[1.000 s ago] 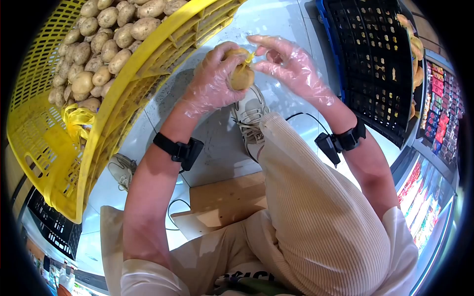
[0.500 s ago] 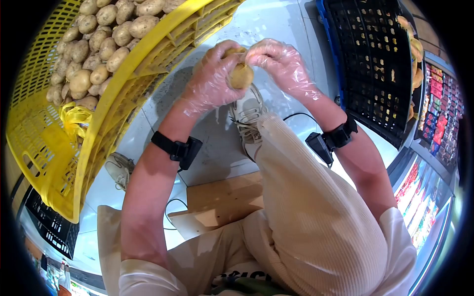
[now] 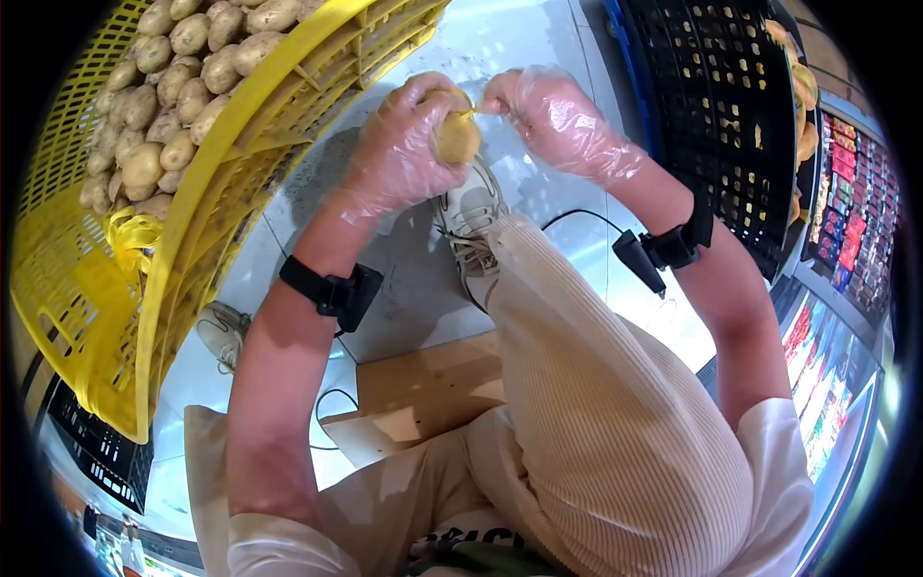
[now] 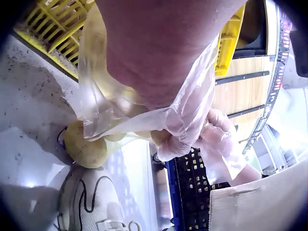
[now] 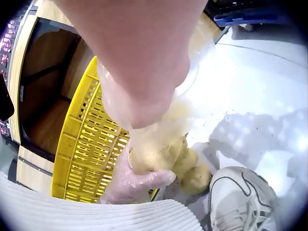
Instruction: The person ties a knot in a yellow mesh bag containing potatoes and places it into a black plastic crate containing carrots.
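Left hand [image 3: 399,149], in clear plastic glove: standing between eleven and twelve o'clock in the head view, its fingers curling round and gripping a small bunch of potatoes [image 3: 459,140]. Bunch: lying at twelve o'clock, above the pale tiled floor [image 3: 519,38]; the right wrist view is showing several tubers crowding together beside the gloved thumb. Right hand [image 3: 562,120], likewise gloved: standing at one o'clock, fingertips drawing together and pinching a thin yellow strip [image 3: 473,112] that is running across to the bunch; the finer weave of the strip is showing too small to tell. Yellow crate [image 3: 264,108]: filling nine to eleven o'clock, its slatted wall sloping, a heap of loose potatoes [image 3: 173,91] resting in it at ten, a yellow bundle of strands [image 3: 133,236] lying below the heap. Black crate [image 3: 711,125]: standing at two o'clock, with a blue edge [image 3: 627,67] running along its near side and tan, rounded items [image 3: 804,91] showing past its far rim. Shelf of coloured packets [image 3: 851,207]: occupying between two and three. Pale shoe [image 3: 471,226]: resting on the floor at twelve, below the bunch; second shoe [image 3: 222,335] resting just under nine. Wooden board [image 3: 423,380]: lying towards seven, beside the ribbed trouser leg [image 3: 615,385].
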